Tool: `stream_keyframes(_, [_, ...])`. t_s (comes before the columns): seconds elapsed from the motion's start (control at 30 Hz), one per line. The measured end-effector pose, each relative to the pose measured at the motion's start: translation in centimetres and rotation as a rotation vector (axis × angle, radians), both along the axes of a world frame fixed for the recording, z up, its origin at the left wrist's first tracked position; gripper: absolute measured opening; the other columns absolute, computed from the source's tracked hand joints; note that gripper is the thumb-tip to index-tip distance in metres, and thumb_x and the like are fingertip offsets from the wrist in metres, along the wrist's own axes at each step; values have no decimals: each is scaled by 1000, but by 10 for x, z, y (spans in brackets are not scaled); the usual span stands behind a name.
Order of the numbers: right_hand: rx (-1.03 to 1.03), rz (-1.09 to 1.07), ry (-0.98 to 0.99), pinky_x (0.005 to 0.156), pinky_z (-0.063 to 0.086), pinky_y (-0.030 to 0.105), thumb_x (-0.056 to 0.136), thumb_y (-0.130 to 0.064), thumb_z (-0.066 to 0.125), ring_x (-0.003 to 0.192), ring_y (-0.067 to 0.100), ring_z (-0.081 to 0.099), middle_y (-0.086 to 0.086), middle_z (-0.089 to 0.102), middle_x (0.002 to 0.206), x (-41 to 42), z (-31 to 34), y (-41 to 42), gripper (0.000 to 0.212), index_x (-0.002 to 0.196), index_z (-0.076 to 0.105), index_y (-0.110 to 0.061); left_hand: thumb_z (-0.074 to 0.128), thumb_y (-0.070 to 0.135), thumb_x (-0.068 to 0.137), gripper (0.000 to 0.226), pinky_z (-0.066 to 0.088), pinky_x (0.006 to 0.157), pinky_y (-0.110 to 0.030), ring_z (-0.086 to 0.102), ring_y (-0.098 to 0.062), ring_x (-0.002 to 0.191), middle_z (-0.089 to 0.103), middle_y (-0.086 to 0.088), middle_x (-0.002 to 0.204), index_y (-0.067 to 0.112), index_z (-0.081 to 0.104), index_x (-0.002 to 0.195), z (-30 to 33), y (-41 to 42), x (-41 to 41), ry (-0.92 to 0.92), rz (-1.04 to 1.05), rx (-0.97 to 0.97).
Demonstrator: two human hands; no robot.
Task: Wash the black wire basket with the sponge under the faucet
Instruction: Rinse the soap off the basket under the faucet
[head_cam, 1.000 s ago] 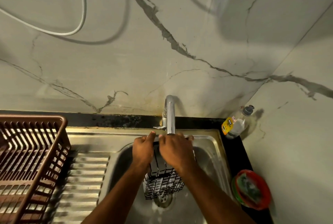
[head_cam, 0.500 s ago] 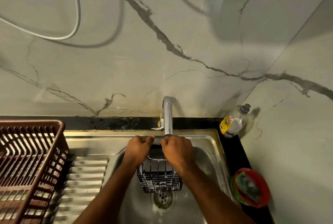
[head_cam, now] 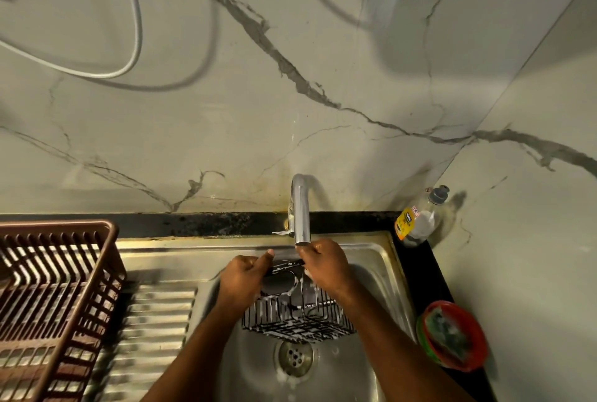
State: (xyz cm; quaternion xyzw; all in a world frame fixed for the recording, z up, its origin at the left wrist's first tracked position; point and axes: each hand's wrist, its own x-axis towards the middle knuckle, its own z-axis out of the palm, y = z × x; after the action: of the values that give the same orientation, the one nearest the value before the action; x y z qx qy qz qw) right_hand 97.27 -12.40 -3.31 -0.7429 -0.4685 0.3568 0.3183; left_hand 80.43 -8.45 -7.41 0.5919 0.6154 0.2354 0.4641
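The black wire basket, streaked with white foam, hangs over the steel sink just below the chrome faucet. Water runs from the spout into it. My left hand grips the basket's left rim. My right hand is closed at the right rim directly under the spout; whether a sponge is inside it is hidden. A green sponge lies in a red bowl on the counter to the right.
A brown plastic dish rack stands on the ribbed drainboard at left. A dish soap bottle sits in the back right corner. The drain lies below the basket. White and blue hoses hang on the marble wall.
The basket has swung from hanging tilted to lying more level and nearer the spout. Both hands rose slightly toward the faucet. Water now streams into the basket.
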Motion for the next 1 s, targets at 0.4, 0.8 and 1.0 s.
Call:
stream_keyframes(0.4, [25,5,-227,58,49,26,101,-51,47,54,5,59,-2,65,63,3,-19,-8,47,75,70,-18,55,44,102,57,44,54,-38,52,-22,46,60,-11,52,5,65,62,-5,-15,36,-204,4,13])
stream_keyframes(0.8, [22,-100,-269,51,37,24,103,-52,41,53,8,56,-6,57,56,15,-20,-13,52,66,62,-24,53,33,106,44,50,51,-34,59,-19,48,62,-3,54,10,65,71,17,-19,60,-273,-97,27])
stream_keyframes(1.0, [-52,-174,-480,62,54,34,100,-61,35,60,18,62,-3,63,64,29,-31,-11,63,71,68,-16,59,33,103,36,46,47,-29,51,-9,42,56,-1,55,13,61,72,19,-4,64,-202,-58,-26])
